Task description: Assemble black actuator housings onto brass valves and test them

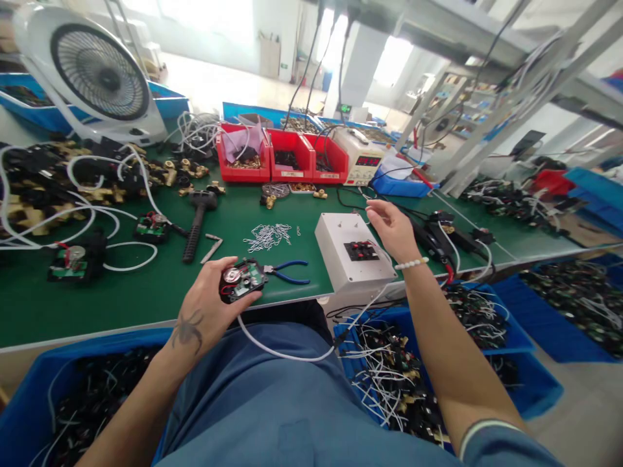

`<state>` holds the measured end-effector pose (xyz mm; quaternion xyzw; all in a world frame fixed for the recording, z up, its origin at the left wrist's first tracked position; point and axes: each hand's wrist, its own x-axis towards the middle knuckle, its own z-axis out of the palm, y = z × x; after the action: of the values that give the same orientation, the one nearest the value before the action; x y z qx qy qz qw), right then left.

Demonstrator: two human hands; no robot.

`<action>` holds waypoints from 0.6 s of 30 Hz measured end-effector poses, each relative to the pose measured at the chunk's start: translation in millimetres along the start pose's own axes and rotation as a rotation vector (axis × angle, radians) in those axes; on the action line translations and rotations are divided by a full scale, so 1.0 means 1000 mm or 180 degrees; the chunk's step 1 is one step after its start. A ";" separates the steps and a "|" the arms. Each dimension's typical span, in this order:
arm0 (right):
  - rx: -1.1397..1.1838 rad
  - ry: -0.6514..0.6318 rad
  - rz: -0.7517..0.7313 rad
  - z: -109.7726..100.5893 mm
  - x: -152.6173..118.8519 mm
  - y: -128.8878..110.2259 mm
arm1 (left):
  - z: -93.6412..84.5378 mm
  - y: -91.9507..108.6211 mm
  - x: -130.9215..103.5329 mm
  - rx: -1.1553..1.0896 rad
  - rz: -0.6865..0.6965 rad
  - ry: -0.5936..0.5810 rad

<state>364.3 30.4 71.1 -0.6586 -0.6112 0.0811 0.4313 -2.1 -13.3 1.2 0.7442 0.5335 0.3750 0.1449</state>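
My left hand [214, 292] grips a small black-cased circuit board module [243, 279] with a round metal part and red wires, at the table's front edge. A white cable [287, 355] runs from the module across my lap to the right. Blue-handled pliers [289, 272] lie just right of the module. My right hand [393, 227] is raised over the back right of a white switch box [343, 237], fingers bent together; what they hold, if anything, is too small to make out. On the box sit two toggle switches and a black terminal block [361, 251] with red parts.
A rubber mallet [195, 227], small metal clips [268, 237] and more modules [73, 263] lie on the green table [146, 298]. Behind stand red bins [243, 172], a power supply [360, 159] and a fan [97, 71]. Blue crates [389, 363] full of parts flank my legs.
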 end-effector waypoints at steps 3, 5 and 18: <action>-0.0128 -0.0333 -0.0031 0.019 0.017 0.009 | -0.018 0.021 -0.003 -0.0289 0.0541 0.0183; -0.0231 -0.0587 -0.0060 0.027 0.017 0.013 | -0.029 0.034 -0.005 -0.0450 0.0869 0.0242; -0.0610 -0.0723 -0.0053 0.030 0.021 0.012 | -0.016 0.010 0.012 -0.0503 0.0737 0.0291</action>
<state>359.2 64.2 52.8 -0.6782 -0.6665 0.0928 0.2953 -5.2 -9.3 23.4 0.7691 0.4189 0.4636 0.1344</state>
